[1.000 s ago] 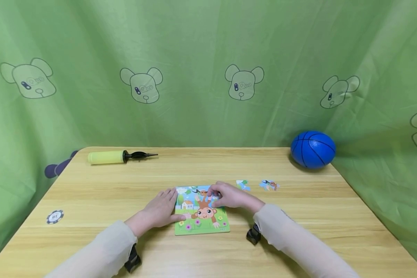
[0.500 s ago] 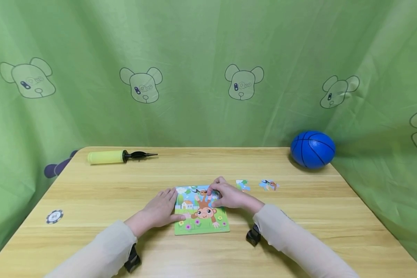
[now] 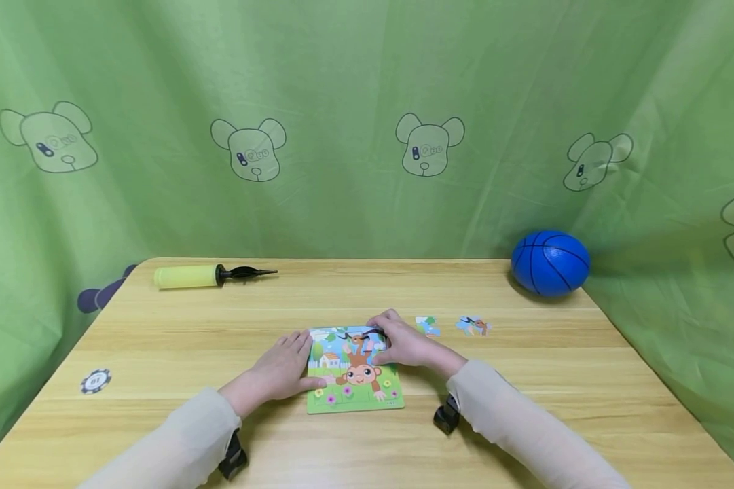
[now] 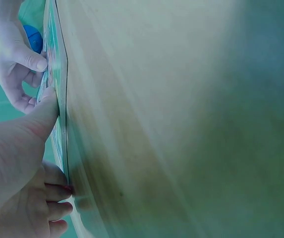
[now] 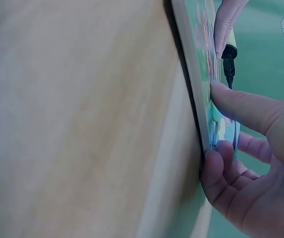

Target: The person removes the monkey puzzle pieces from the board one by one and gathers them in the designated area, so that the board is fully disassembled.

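Green-and-blue rectangular puzzle (image 3: 357, 373) touches straight-fingered left hand (image 3: 283, 367); right hand (image 3: 401, 341) pinches a thin piece (image 5: 229, 132).

From the puzzle (image 3: 356, 375) on the table (image 3: 342, 448), the chip (image 3: 96, 381) lies at nine o'clock, the pump (image 3: 204, 276) at ten, two loose pieces (image 3: 428, 326) near two, the ball (image 3: 550, 263) beyond them, the curtain (image 3: 342, 217) at twelve.

Screened-off recording booth: green cartoon-print curtains (image 3: 342, 217) behind and beside wooden table (image 3: 354, 448), wrist-worn cameras (image 3: 234, 458)

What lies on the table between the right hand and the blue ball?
In the head view, one loose puzzle piece beside the right hand, another loose piece nearer the blue ball.
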A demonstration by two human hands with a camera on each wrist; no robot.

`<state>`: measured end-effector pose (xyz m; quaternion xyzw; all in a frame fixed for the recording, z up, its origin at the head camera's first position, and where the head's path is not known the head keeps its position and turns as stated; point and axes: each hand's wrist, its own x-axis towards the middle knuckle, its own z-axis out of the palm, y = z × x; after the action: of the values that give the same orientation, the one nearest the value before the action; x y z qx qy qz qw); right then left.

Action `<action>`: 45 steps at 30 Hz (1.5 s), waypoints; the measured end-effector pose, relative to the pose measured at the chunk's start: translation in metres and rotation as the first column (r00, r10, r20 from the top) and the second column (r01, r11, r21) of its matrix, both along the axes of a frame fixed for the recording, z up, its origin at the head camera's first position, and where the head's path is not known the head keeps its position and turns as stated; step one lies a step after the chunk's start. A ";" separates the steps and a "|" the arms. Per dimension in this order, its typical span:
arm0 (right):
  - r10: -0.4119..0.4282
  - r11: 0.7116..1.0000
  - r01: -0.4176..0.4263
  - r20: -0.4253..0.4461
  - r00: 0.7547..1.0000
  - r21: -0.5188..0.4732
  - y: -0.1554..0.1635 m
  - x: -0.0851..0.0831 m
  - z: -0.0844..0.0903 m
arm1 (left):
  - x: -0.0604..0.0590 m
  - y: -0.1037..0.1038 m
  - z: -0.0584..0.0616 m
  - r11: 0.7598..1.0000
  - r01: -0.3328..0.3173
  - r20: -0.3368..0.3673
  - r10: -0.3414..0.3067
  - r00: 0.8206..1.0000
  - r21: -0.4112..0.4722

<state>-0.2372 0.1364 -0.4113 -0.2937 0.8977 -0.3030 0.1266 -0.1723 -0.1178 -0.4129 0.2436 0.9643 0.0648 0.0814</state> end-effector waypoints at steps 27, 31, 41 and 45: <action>-0.130 0.933 0.187 0.197 0.972 -0.309 0.026 -0.006 0.017 | -0.001 -0.001 -0.001 1.000 -0.004 -0.001 0.004 1.000 -0.001; -0.180 0.900 0.258 0.238 0.954 -0.352 0.043 -0.006 0.024 | -0.001 -0.001 -0.002 1.000 -0.005 -0.003 0.005 1.000 -0.001; -0.307 0.843 0.365 0.204 0.930 -0.394 0.099 -0.003 0.040 | 0.001 0.000 0.000 1.000 -0.003 -0.008 0.003 1.000 0.000; -0.369 0.817 0.417 0.194 0.909 -0.398 0.125 -0.002 0.045 | 0.001 0.000 0.000 1.000 -0.001 -0.011 0.002 1.000 0.004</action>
<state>-0.2394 0.2610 -0.3666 -0.1056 0.8412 -0.5287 0.0417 -0.1717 -0.1182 -0.4133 0.2434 0.9647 0.0655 0.0757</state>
